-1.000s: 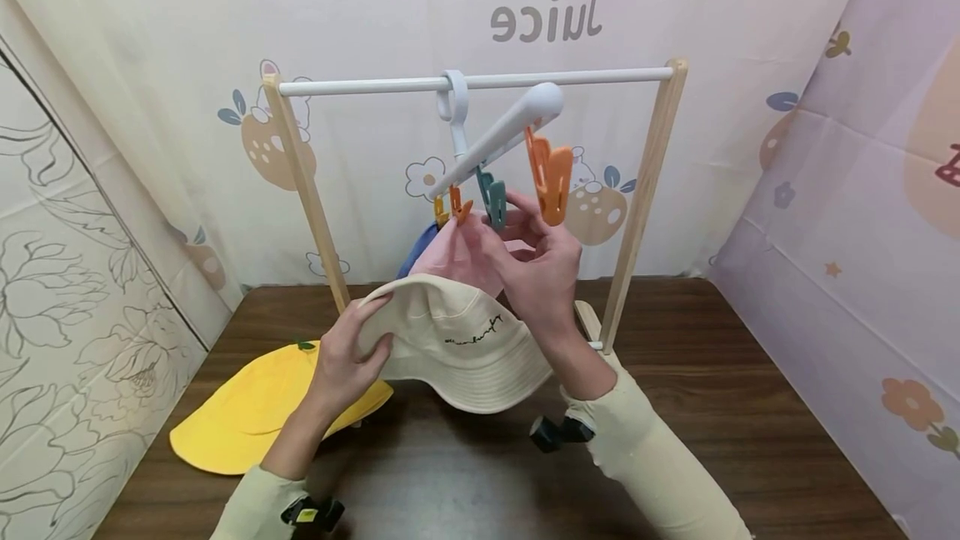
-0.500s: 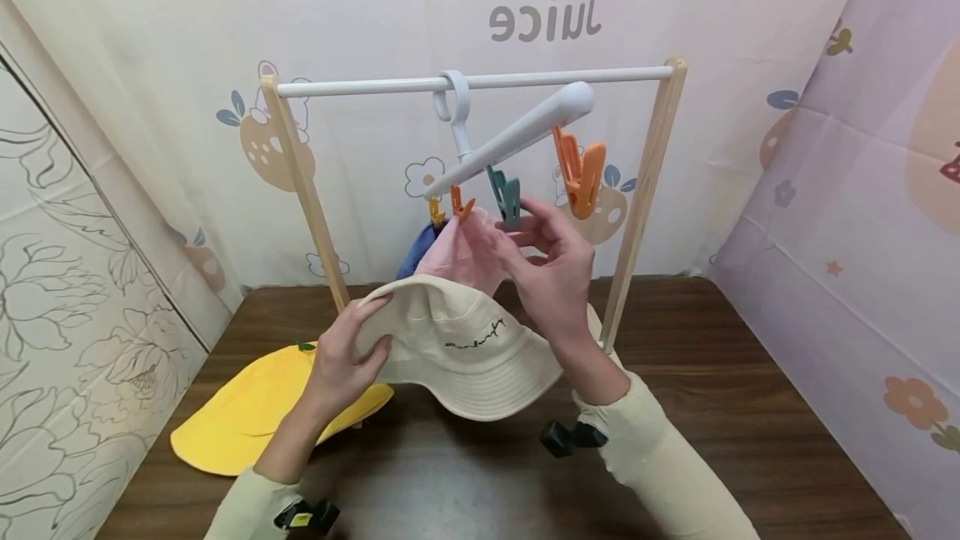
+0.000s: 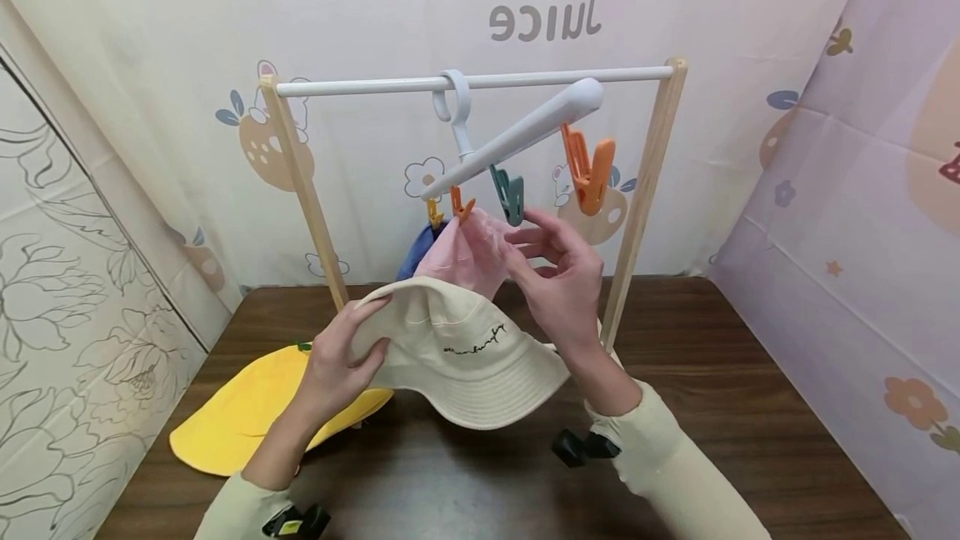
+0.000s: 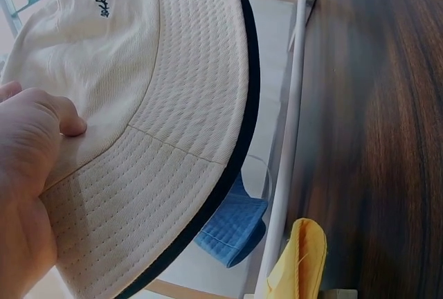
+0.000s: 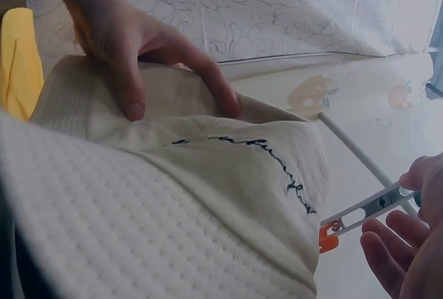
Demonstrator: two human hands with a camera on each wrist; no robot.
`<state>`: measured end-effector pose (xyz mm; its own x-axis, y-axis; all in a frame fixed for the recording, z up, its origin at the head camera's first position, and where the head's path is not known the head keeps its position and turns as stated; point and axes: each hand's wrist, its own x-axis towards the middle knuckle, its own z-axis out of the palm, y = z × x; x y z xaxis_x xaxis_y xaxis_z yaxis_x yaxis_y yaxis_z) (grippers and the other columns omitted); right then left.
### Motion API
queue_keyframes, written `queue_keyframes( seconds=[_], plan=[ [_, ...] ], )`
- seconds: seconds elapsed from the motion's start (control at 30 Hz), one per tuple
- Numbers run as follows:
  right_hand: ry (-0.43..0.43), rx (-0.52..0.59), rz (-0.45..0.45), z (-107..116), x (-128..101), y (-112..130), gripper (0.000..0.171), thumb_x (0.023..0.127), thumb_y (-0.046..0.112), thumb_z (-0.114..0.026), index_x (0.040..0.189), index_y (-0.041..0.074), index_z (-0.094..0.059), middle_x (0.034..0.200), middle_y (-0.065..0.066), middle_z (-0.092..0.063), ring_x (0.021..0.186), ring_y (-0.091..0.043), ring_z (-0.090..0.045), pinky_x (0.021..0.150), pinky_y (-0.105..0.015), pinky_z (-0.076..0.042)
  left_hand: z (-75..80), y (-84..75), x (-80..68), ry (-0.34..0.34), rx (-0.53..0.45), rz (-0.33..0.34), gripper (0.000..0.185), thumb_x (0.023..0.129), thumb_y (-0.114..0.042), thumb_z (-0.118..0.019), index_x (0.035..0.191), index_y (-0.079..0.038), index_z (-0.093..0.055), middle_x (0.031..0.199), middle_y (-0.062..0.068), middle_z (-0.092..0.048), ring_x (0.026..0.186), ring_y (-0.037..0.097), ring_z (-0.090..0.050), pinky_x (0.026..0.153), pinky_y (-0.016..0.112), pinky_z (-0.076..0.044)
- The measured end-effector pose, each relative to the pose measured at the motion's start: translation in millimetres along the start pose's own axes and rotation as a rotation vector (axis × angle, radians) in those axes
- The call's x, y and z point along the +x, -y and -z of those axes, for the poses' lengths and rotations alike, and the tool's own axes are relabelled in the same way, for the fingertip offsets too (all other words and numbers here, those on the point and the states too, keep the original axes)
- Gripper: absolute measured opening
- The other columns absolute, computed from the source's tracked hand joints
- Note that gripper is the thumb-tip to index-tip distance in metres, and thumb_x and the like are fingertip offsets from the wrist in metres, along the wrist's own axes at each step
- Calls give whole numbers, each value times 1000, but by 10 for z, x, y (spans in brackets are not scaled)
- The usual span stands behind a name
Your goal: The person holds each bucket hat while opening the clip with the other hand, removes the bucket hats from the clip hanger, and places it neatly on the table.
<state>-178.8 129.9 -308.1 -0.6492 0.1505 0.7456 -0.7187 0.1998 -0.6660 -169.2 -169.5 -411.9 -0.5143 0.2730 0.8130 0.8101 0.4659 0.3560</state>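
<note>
My left hand (image 3: pixel 337 361) holds a cream bucket hat (image 3: pixel 480 365) with dark script on its crown, thumb on one side and fingers at its upper edge. In the left wrist view, the brim's dark lining shows along the hat's outer edge (image 4: pixel 187 98). My right hand (image 3: pixel 562 273) is beside a teal clothespin (image 3: pixel 509 194), fingers bent and index fingertip at its lower end. That clothespin hangs from a white hanger (image 3: pixel 517 136). Just behind is a pink hat (image 3: pixel 465 257), clipped by an orange clothespin (image 3: pixel 461 205).
The hanger hooks over the white bar (image 3: pixel 360 87) of a wood-sided rack (image 3: pixel 648 190). A loose orange clothespin (image 3: pixel 588 172) hangs at its near end. Farther back, a yellow clothespin (image 3: pixel 433 213) holds a blue hat (image 3: pixel 420 252). A yellow hat (image 3: pixel 247 415) lies on the table's left.
The near end of the hanger has swung right with its clothespins. My right hand has moved right and slightly down, and the cream hat's right side has shifted a little right and lower.
</note>
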Motion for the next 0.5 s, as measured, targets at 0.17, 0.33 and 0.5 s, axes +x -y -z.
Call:
queue_keyframes(
  seconds=[0.17,0.33,0.5],
  plan=[
    [19,-47,16,53,-53,-45,43,94,-8,-83,136,-7,-73,108,-29,-84,86,11,-75,69,-15,-62,43,-27,11,-4,-1,-12,79,75,25,-85,148,-1,-67,140,19,-74,117,36,-74,109,6,-51],
    [34,-68,20,110,-100,-113,44,92,-7,-85,135,-6,-74,108,-29,-84,87,10,-74,71,-16,-64,86,-43,10,3,2,-8,79,75,25,-85,148,-1,-67,139,19,-75,116,34,-74,108,6,-51],
    [56,-70,6,155,-142,-170,45,91,-8,-86,135,-6,-74,109,-29,-84,87,9,-76,73,-16,-64,125,-59,-33,26,29,39,81,76,24,-86,149,-3,-67,139,17,-76,115,32,-75,106,4,-50]
  ],
)
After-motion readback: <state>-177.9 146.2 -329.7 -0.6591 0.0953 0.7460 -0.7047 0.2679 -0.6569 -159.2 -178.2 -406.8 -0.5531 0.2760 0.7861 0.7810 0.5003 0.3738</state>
